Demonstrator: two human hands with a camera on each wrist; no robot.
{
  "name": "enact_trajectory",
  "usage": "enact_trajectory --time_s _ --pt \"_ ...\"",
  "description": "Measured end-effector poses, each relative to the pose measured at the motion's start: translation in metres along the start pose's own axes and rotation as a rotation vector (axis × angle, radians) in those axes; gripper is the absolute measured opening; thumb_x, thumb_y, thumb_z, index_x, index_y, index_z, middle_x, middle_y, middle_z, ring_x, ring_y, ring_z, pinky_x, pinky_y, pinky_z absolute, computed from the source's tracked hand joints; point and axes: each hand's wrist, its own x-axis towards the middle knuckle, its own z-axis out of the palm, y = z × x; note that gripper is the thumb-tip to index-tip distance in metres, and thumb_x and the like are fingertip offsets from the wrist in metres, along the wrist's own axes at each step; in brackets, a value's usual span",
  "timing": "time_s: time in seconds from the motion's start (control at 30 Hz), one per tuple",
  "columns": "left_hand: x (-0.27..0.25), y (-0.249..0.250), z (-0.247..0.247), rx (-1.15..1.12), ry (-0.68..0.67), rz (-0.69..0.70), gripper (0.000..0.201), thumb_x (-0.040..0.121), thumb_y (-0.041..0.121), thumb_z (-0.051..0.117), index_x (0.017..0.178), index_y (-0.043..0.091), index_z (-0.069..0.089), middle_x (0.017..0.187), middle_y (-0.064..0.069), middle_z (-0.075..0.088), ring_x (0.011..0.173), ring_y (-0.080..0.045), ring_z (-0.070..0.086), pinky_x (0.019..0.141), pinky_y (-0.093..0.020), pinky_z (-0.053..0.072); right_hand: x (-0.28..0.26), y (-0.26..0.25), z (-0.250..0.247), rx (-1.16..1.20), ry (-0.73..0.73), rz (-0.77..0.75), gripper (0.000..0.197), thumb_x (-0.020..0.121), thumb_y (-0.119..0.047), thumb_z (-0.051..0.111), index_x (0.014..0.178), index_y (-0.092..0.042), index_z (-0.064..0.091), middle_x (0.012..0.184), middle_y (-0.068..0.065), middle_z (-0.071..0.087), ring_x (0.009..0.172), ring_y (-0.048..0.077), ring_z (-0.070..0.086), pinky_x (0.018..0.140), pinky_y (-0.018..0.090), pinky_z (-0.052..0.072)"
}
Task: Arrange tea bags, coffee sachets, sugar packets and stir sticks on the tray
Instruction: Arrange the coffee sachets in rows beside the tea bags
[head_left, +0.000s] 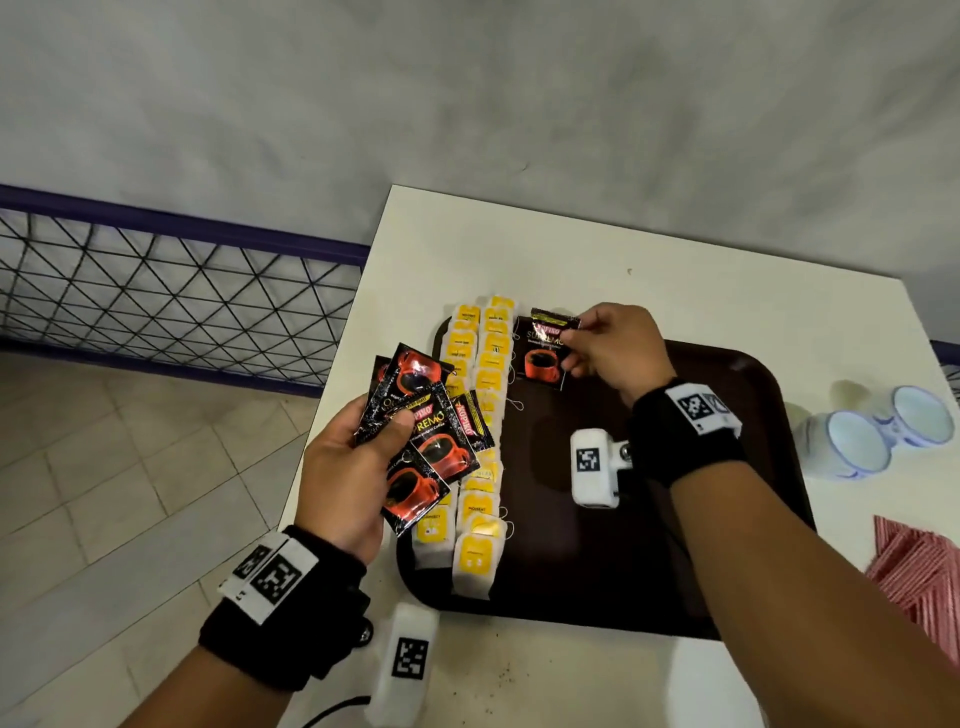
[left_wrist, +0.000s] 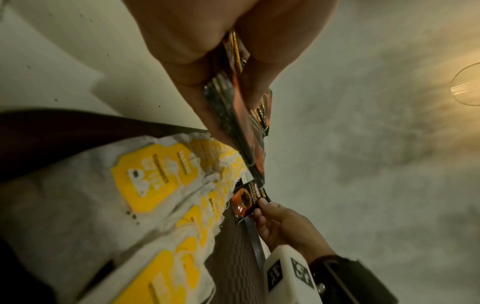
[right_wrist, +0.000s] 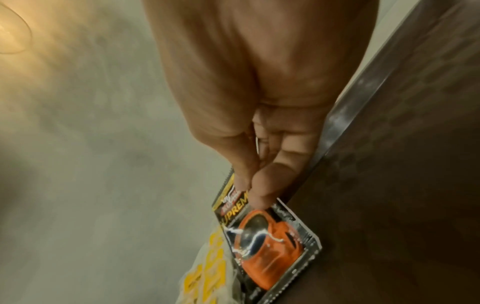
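Our right hand (head_left: 613, 353) pinches one coffee sachet (head_left: 546, 349) at the tray's (head_left: 727, 519) eleven o'clock corner, just beside the tea bags (head_left: 475, 441). We should lay it flat, edge parallel to them. Our left hand (head_left: 348, 467) grips the spare sachets (head_left: 421, 441) at nine o'clock.

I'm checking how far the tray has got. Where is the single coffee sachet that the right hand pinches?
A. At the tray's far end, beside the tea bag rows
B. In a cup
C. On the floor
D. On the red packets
A: the right hand pinches the coffee sachet at the far end of the tray, beside the tea bag rows.
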Motion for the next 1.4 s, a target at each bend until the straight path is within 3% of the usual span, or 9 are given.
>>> enact_trajectory --time_s 0.3,0.43,0.57,0.77,0.9,1.2,1.23,1.33,1.4 --pt "0.010 -0.004 -0.006 0.027 -0.030 -0.027 0.027 0.093 0.005 0.065 0.118 0.014 0.071 0.110 -0.010 0.077 0.102 -0.034 0.074 0.092 -0.053 0.057 0.034 -0.006 0.014 -0.141 0.027 0.032 0.017 0.088 0.001 0.066 0.077 -0.012 0.062 0.064 0.013 0.067 0.058 0.027 0.072 0.056 0.034 0.057" --pt "0.012 -0.008 -0.008 0.034 -0.035 -0.029 0.027 0.092 0.006 0.065 0.117 0.014 0.071 0.109 -0.010 0.077 0.101 -0.034 0.074 0.090 -0.051 0.057 0.038 -0.009 0.019 -0.228 0.057 0.019 0.014 0.087 -0.002 0.067 0.079 -0.013 0.064 0.061 0.010 0.068 0.054 0.023 0.070 0.049 0.028 0.054" --pt "0.013 -0.011 -0.010 0.025 -0.049 -0.037 0.026 0.092 0.005 0.065 0.114 0.015 0.072 0.107 -0.009 0.078 0.096 -0.030 0.075 0.082 -0.042 0.058 0.037 -0.012 0.023 -0.297 0.066 -0.003 0.006 0.089 -0.006 0.066 0.090 -0.012 0.064 0.070 0.007 0.068 0.050 0.016 0.067 0.042 0.025 0.049" --pt "0.013 -0.013 -0.009 0.023 -0.065 -0.038 0.027 0.092 0.004 0.065 0.117 0.013 0.071 0.109 -0.011 0.077 0.100 -0.033 0.074 0.087 -0.045 0.057 0.035 -0.013 0.025 -0.280 0.064 0.006 0.007 0.088 -0.004 0.066 0.094 -0.007 0.063 0.073 0.009 0.069 0.046 0.014 0.067 0.042 0.025 0.051" --pt "0.013 -0.013 -0.007 0.021 -0.069 -0.038 0.026 0.093 0.003 0.064 0.117 0.011 0.071 0.109 -0.012 0.077 0.101 -0.035 0.073 0.091 -0.049 0.057 0.034 -0.010 0.026 -0.228 0.080 0.024 0.009 0.087 -0.002 0.065 0.090 -0.008 0.059 0.074 0.013 0.070 0.050 0.021 0.070 0.045 0.027 0.052" --pt "0.014 -0.013 -0.006 0.018 -0.100 -0.043 0.028 0.092 0.006 0.065 0.119 0.013 0.070 0.111 -0.011 0.077 0.103 -0.034 0.073 0.088 -0.046 0.057 0.026 -0.011 0.023 -0.212 0.139 0.041 0.015 0.088 -0.008 0.066 0.102 -0.008 0.059 0.075 0.012 0.071 0.049 0.018 0.068 0.048 0.028 0.055" --pt "0.014 -0.013 -0.005 0.020 -0.105 -0.041 0.028 0.092 0.006 0.066 0.119 0.012 0.070 0.111 -0.011 0.077 0.102 -0.034 0.073 0.087 -0.045 0.057 0.026 -0.010 0.020 -0.231 0.163 0.024 0.018 0.087 -0.013 0.067 0.103 -0.010 0.059 0.078 0.011 0.071 0.053 0.017 0.068 0.051 0.028 0.055" --pt "0.014 -0.011 -0.003 0.021 -0.132 -0.037 0.028 0.092 0.006 0.065 0.119 0.012 0.070 0.110 -0.011 0.077 0.099 -0.032 0.074 0.082 -0.041 0.058 0.015 -0.017 0.014 -0.354 0.235 -0.132 0.017 0.085 -0.024 0.069 0.099 -0.020 0.063 0.099 0.004 0.067 0.087 0.019 0.066 0.079 0.034 0.055" --pt "0.014 -0.010 -0.002 0.019 -0.152 -0.041 0.027 0.092 0.005 0.065 0.118 0.012 0.070 0.108 -0.010 0.078 0.095 -0.030 0.075 0.076 -0.038 0.061 -0.002 -0.029 0.016 -0.282 0.148 -0.195 0.010 0.087 -0.021 0.070 0.096 -0.021 0.067 0.098 -0.001 0.066 0.084 0.016 0.066 0.071 0.026 0.053"
